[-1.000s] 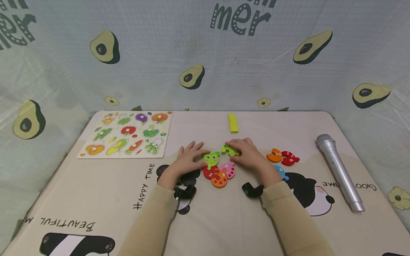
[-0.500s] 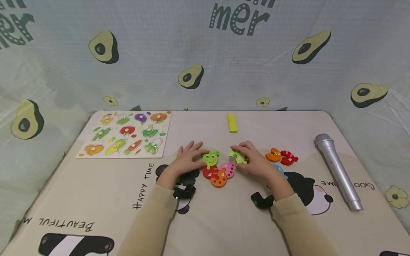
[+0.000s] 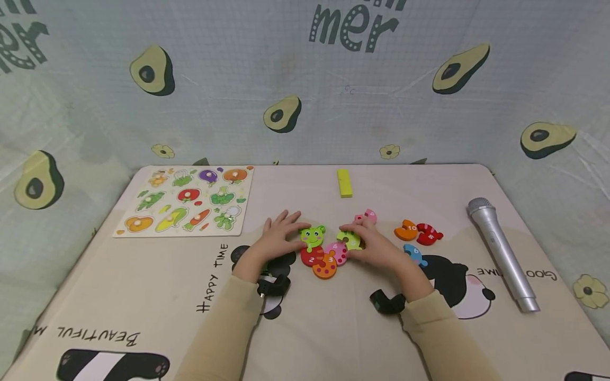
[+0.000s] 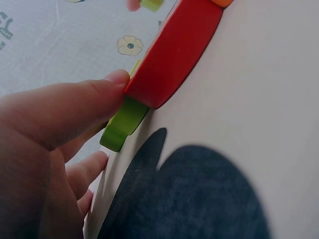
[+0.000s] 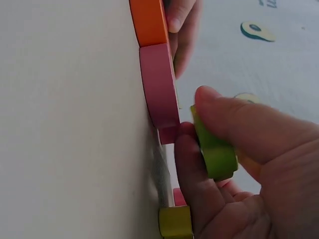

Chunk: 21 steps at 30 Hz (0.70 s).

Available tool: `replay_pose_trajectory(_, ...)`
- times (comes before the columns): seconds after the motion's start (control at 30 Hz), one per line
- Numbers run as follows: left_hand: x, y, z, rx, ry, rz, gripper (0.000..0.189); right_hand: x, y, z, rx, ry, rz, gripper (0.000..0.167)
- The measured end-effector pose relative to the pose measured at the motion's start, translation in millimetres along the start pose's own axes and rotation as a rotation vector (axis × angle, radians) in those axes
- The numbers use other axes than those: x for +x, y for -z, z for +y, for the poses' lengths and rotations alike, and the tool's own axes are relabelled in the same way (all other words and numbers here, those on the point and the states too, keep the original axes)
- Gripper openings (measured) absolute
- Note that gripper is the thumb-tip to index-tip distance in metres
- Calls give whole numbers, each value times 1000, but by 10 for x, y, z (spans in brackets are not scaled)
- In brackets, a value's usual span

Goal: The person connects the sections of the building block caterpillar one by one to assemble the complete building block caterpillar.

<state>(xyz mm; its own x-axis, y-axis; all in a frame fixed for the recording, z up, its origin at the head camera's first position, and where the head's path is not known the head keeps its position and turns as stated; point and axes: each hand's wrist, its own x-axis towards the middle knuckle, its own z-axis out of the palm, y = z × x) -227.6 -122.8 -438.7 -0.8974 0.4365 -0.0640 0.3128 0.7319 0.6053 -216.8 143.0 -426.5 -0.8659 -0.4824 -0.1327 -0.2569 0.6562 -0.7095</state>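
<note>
Green piece (image 3: pixel 351 242): off table (image 3: pixel 305 338), just beside pink piece 4 (image 3: pixel 339 254). Pinched by right hand (image 3: pixel 378 248), between thumb and fingers. Visible side runs upper left to lower right in right wrist view; full long axis and pointing direction cannot be told, fingers covering part. Left hand (image 3: pixel 276 238): holds frog head (image 3: pixel 312 238) between thumb and forefinger, other fingers spread.

Green piece (image 5: pixel 218 157) is pinched by the right hand (image 5: pixel 276 167), near the pink one (image 5: pixel 159 84), which is butted up against the orange one (image 5: pixel 149 22). Yellowish one (image 5: pixel 175 221) is parked lower down.
</note>
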Motion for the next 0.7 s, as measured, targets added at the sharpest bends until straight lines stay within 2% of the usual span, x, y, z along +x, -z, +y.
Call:
replay_pose_trajectory(0.3,43,-7,-27,57,35,-22,51,8,1,15,-59,-14,5,56)
replay_pose_trajectory(0.7,40,-16,-27,46,35,-19,51,19,-18,23,-99,14,-6,50)
